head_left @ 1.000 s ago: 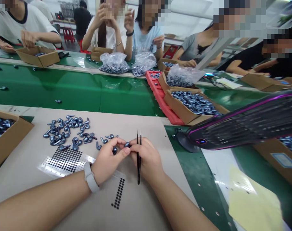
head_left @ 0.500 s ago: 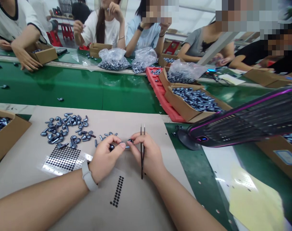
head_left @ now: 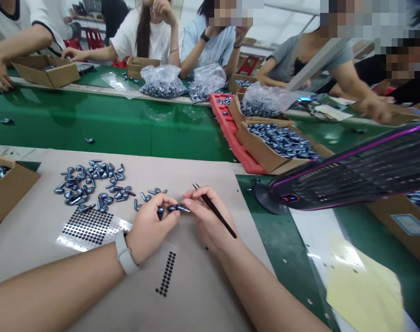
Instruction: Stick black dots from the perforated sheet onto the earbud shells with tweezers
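Note:
My left hand point(head_left: 152, 223), with a grey band at the wrist, holds dark blue earbud-like pieces point(head_left: 171, 209) between thumb and fingers. My right hand point(head_left: 210, 216) touches the stem end of one piece with thumb and forefinger. Black tweezers point(head_left: 216, 212) lie slantwise across that hand, tips pointing up and left. A pile of the same pieces point(head_left: 92, 177) is to the left, and a few more lie just beyond my left hand. A sheet of black dots point(head_left: 87, 226) sits left of my left wrist; a narrower dotted strip point(head_left: 166, 274) lies nearer me.
At the right stands a black fan point(head_left: 334, 175). Beyond the board are a red tray point(head_left: 230, 133), an open carton point(head_left: 265, 157) full of pieces and plastic bags point(head_left: 163, 83). An open carton point(head_left: 12, 193) is at left. Several people sit across the green belt point(head_left: 120, 122).
The tweezers have tipped from upright to slanting in my right hand, whose fingers have closed in on the piece. Across the belt, people's arms have moved outward.

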`<state>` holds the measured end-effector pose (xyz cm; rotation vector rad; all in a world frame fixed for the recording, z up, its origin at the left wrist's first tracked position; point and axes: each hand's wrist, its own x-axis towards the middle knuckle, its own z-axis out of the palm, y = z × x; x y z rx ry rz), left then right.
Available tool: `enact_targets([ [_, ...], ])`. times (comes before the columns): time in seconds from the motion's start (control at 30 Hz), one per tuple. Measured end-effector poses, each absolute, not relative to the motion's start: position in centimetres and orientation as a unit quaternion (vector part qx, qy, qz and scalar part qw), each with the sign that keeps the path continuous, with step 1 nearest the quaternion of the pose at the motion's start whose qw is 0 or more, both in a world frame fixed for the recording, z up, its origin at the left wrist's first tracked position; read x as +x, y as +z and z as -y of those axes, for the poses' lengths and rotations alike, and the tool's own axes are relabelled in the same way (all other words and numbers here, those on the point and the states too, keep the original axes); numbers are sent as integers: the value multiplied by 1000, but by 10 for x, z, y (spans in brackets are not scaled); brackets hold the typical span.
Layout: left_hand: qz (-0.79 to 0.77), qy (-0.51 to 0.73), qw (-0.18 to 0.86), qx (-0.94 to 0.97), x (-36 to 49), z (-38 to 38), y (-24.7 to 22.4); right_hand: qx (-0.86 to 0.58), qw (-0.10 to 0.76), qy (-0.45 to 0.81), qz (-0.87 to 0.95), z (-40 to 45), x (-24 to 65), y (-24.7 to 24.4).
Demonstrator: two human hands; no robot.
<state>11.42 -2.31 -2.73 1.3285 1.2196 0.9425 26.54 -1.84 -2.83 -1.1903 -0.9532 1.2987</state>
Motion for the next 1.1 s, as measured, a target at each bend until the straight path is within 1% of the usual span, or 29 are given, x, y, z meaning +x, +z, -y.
enact_targets([
  [0.23, -499, 400, 533, 554, 114, 21, -27, -494, 465, 542, 497, 23, 264, -23],
  [0.33, -495, 409, 550, 534, 114, 21, -29, -508, 445, 520, 524, 26, 263, -20],
  [0.43, -497, 423, 562, 508, 114, 22, -32, -517, 453, 462, 561, 28, 265, -20],
  [0.53, -491, 421, 568, 509, 114, 23, -36, -530, 476, 347, 610, 29, 267, -22],
  [0.6, -480, 413, 569, 525, 114, 24, -38, -528, 462, 281, 655, 29, 268, -22],
  [0.67, -469, 405, 562, 548, 114, 24, -39, -508, 435, 242, 703, 28, 267, -22],
  [0.8, -450, 394, 541, 591, 113, 25, -37, -472, 426, 202, 745, 30, 264, -22],
  [0.9, -435, 389, 538, 608, 113, 24, -34, -470, 437, 192, 742, 32, 263, -21],
  [1.1, -434, 393, 536, 609, 113, 23, -33, -464, 420, 174, 761, 34, 264, -18],
])
